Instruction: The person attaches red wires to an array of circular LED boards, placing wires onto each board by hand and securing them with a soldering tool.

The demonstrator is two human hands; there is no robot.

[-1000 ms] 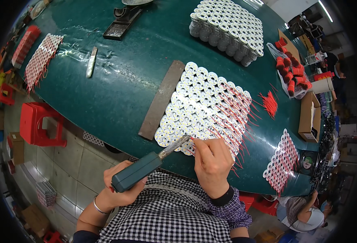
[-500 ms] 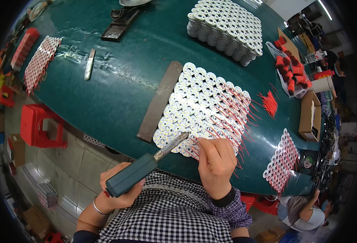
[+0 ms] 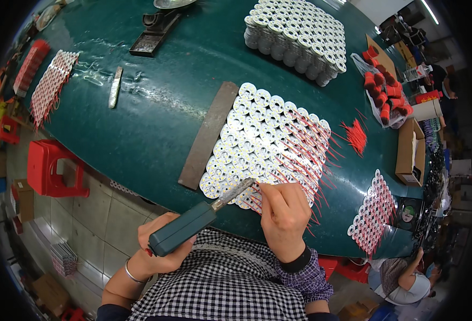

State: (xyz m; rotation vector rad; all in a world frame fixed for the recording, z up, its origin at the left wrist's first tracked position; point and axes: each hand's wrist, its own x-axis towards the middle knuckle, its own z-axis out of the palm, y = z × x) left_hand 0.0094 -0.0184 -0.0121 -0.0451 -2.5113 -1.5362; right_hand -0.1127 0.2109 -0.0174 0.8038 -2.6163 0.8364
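My left hand (image 3: 163, 262) is closed around the dark green handle of a soldering iron (image 3: 183, 229). The iron's metal tip reaches up and right over the near edge of a panel of round white LED boards (image 3: 252, 144), close to my right fingertips. My right hand (image 3: 287, 216) is pinched at the panel's near right part, on a thin red wire (image 3: 258, 185) mostly hidden by the fingers. Several red wires (image 3: 306, 140) stick out across the panel's right side. A flat dark metal bar (image 3: 209, 136) lies along the panel's left edge.
Loose red wires (image 3: 356, 136) lie right of the panel. Beyond it rises a stack of white board panels (image 3: 295, 40). Wired panels (image 3: 372, 211) lie at the right and far left. A metal strip (image 3: 116, 88), a dark tray (image 3: 149, 43) and a red stool (image 3: 54, 168) are leftward.
My left hand has moved the soldering iron slightly right, bringing its tip next to my right fingertips. My right hand stays almost in place. The view has shifted a little.
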